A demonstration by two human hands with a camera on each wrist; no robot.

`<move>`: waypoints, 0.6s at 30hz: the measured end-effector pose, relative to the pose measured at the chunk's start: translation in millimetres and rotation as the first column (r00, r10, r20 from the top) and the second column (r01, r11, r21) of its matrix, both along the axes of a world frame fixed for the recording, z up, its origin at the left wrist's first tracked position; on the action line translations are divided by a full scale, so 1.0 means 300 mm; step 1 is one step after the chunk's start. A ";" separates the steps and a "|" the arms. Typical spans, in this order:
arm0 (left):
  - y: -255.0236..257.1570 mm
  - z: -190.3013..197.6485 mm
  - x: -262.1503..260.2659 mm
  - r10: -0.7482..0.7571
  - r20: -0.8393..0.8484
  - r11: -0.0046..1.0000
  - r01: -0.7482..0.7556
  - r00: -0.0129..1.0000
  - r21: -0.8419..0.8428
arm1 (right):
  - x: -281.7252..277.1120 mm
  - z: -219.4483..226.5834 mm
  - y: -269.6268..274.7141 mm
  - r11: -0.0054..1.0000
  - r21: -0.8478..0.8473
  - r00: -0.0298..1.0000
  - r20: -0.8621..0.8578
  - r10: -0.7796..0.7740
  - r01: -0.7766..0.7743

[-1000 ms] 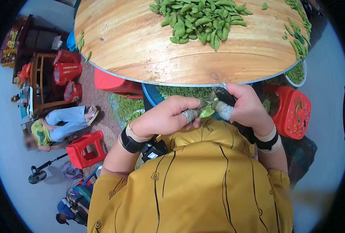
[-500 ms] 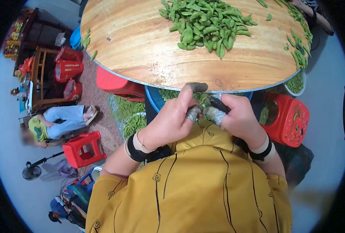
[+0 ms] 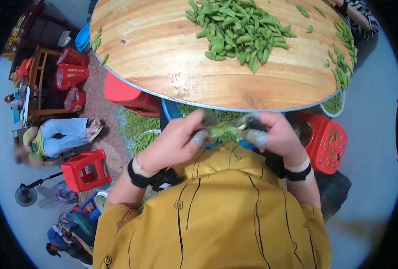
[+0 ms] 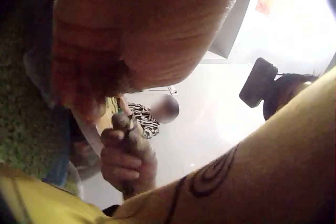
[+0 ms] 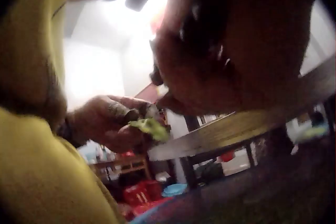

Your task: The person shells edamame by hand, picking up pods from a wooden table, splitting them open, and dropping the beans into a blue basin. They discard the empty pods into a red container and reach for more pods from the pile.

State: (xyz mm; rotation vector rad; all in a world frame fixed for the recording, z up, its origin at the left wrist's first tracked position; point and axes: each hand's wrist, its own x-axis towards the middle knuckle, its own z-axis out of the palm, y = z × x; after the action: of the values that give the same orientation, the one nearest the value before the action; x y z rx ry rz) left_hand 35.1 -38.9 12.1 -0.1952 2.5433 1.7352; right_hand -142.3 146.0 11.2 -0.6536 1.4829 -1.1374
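In the head view my left hand (image 3: 178,140) pinches a green soybean pod (image 5: 150,128) between wrapped, dark-stained fingertips. My right hand (image 3: 280,134) faces it, its taped thumb and finger pinching at the pod's right end, where a pale green bit shows; motion blurs both. The left wrist view shows the right hand's fingers curled. Under the hands is a blue basin (image 3: 171,110) of shelled green beans (image 3: 188,109), partly hidden by the table. A heap of pods (image 3: 239,33) lies on the round wooden table (image 3: 163,80) ahead.
The table's metal edge runs just beyond my hands. Red stools (image 3: 331,148) stand at either side. Bowls of pods or beans (image 3: 333,104) sit to the right and left (image 3: 145,142). A person (image 3: 364,15) in striped clothing is across the table; another person (image 3: 60,136) sits at left.
The left thumb or finger, raised half a second ago, has come back down onto a pod. The hands are a little farther apart. The person across the table has come further into view.
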 end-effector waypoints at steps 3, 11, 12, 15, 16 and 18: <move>-0.056 -0.048 0.092 0.027 0.239 0.826 0.113 0.971 -0.553 | 0.000 -0.043 0.002 0.977 -0.164 0.729 -0.684 -0.012 -0.138; -0.062 -0.068 0.129 0.078 0.195 0.748 0.072 0.978 -0.660 | -0.218 0.116 -0.181 0.994 -0.104 0.503 -0.862 -0.070 -0.040; -0.055 -0.082 0.117 0.070 0.171 0.764 0.058 0.983 -0.642 | -0.248 0.112 -0.226 0.985 -0.174 0.437 -0.886 -0.151 -0.011; -0.035 -0.089 0.074 -0.010 0.196 0.777 0.131 0.981 -0.616 | -0.303 0.050 -0.314 0.971 -0.239 0.257 -0.940 -0.224 -0.027; -0.033 -0.081 0.059 -0.035 0.211 0.776 0.160 0.977 -0.610 | -0.317 0.041 -0.342 0.979 -0.197 0.161 -0.969 -0.187 -0.046; -0.028 -0.064 0.031 -0.069 0.252 0.777 0.211 0.965 -0.593 | -0.296 0.047 -0.353 0.988 -0.151 0.141 -0.979 -0.147 -0.018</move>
State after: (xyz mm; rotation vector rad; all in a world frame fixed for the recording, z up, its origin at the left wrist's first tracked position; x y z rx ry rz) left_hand 44.5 -47.2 -7.1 -0.1960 2.7671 0.7210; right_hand -231.1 40.1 25.3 -1.7012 2.6078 -0.7840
